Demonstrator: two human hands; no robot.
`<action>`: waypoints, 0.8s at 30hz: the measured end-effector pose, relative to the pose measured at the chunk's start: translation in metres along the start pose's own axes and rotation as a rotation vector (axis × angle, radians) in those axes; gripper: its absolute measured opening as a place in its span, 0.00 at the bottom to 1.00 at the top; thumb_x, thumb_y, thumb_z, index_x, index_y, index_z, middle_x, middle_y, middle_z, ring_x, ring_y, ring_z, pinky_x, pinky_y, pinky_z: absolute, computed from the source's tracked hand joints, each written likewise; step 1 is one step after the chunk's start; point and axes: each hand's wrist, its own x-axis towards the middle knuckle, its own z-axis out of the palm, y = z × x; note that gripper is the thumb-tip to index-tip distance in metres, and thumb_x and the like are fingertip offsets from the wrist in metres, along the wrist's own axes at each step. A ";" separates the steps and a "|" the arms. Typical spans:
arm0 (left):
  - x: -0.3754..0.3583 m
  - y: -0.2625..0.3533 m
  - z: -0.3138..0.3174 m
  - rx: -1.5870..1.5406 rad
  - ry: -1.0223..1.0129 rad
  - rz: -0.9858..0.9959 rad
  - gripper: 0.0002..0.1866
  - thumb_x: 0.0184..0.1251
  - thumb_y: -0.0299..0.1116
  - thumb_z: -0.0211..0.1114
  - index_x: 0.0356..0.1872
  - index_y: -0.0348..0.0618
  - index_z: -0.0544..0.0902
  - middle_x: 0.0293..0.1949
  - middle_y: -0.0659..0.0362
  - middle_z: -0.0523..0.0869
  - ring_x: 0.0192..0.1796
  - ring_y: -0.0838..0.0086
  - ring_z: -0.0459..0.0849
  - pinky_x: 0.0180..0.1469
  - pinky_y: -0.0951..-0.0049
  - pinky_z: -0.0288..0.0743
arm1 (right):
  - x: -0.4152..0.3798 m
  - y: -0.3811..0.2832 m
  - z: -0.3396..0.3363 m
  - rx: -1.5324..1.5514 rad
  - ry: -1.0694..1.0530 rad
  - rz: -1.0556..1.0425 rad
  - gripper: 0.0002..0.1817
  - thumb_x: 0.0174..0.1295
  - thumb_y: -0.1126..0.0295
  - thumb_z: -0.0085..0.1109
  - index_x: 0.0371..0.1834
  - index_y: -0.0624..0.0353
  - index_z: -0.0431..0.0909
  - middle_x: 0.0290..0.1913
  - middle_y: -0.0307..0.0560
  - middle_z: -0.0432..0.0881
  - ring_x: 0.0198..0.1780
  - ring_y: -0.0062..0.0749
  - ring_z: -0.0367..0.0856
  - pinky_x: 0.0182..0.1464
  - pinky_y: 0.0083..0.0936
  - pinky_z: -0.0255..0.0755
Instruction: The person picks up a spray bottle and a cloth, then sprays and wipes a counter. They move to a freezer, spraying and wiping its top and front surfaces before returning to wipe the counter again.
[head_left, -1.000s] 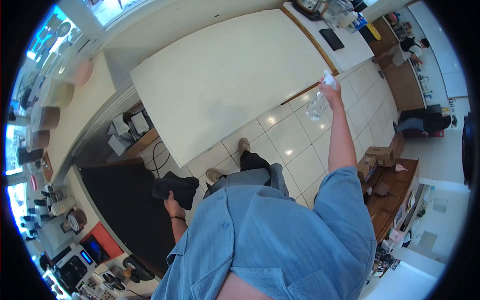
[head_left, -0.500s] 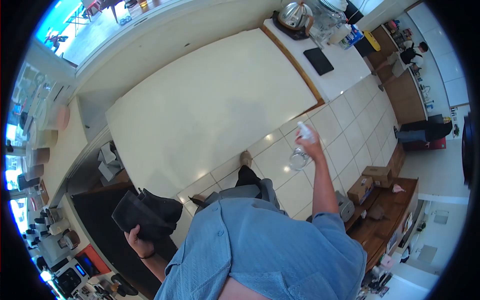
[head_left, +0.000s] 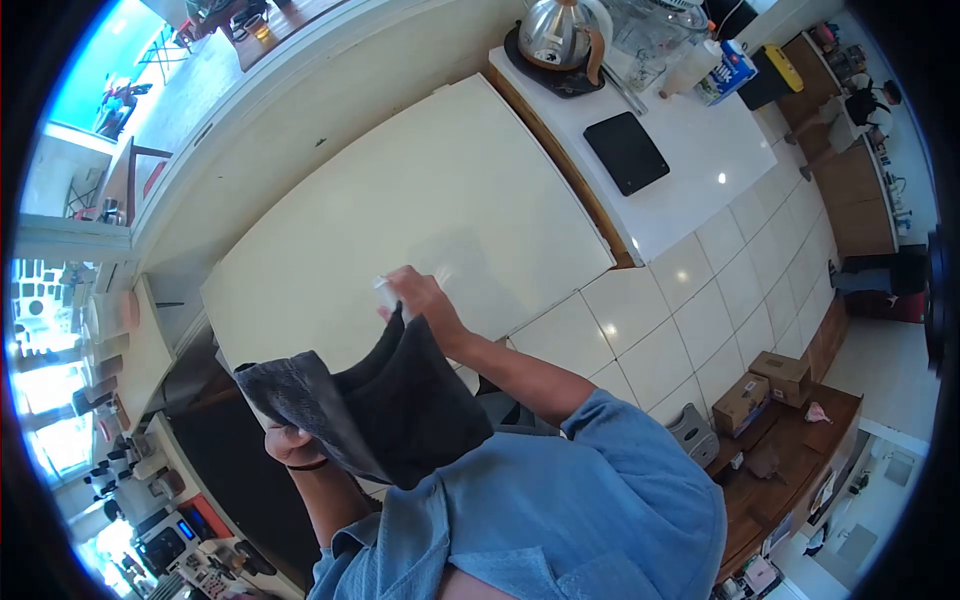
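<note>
My left hand (head_left: 288, 443) is closed on a dark grey cloth (head_left: 400, 415), which hangs folded in front of my shirt. Over the near part of a broad cream-white counter top (head_left: 370, 210), my right hand (head_left: 428, 303) grips a spray bottle (head_left: 383, 291). Only the white spray head shows past the fingers, and the cloth hides the clear body below. A corner of the cloth overlaps the right hand's lower side in this view.
On the white side counter (head_left: 690, 195) at upper right stand a kettle (head_left: 555, 35), a flat black scale (head_left: 626, 152) and a blue-and-white carton (head_left: 727, 75). Cardboard boxes (head_left: 742, 403) sit on a wooden cabinet at right. Two people are at the far right.
My right hand has swung left with the spray bottle, from above the floor tiles to over the counter top. The cloth has risen and moved right, spreading wider.
</note>
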 end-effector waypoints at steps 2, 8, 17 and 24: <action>0.013 -0.016 0.016 -0.002 -0.029 -0.035 0.32 0.47 0.17 0.64 0.60 0.22 0.76 0.56 0.39 0.84 0.57 0.51 0.85 0.62 0.55 0.78 | 0.001 0.002 0.006 0.055 -0.022 0.104 0.26 0.51 0.67 0.66 0.55 0.59 0.75 0.49 0.51 0.78 0.54 0.48 0.77 0.53 0.42 0.69; 0.047 -0.061 0.072 0.239 -0.034 -0.229 0.33 0.53 0.19 0.69 0.64 0.25 0.73 0.60 0.45 0.82 0.63 0.57 0.81 0.68 0.58 0.69 | -0.022 0.030 -0.037 -0.070 0.233 -0.065 0.28 0.58 0.58 0.69 0.56 0.62 0.73 0.51 0.56 0.78 0.55 0.47 0.79 0.61 0.39 0.70; 0.116 -0.185 0.078 0.620 0.123 -0.662 0.21 0.73 0.32 0.66 0.61 0.32 0.77 0.51 0.57 0.86 0.51 0.76 0.84 0.54 0.73 0.80 | -0.135 -0.040 -0.181 1.567 0.434 0.519 0.58 0.61 0.21 0.41 0.77 0.66 0.57 0.75 0.57 0.65 0.73 0.46 0.68 0.77 0.44 0.58; 0.131 -0.205 0.067 1.169 0.001 -0.586 0.22 0.73 0.38 0.67 0.59 0.32 0.78 0.47 0.52 0.88 0.47 0.71 0.87 0.52 0.73 0.80 | -0.133 -0.026 -0.201 1.187 0.488 1.084 0.29 0.58 0.71 0.66 0.64 0.68 0.72 0.56 0.53 0.83 0.55 0.41 0.84 0.63 0.38 0.76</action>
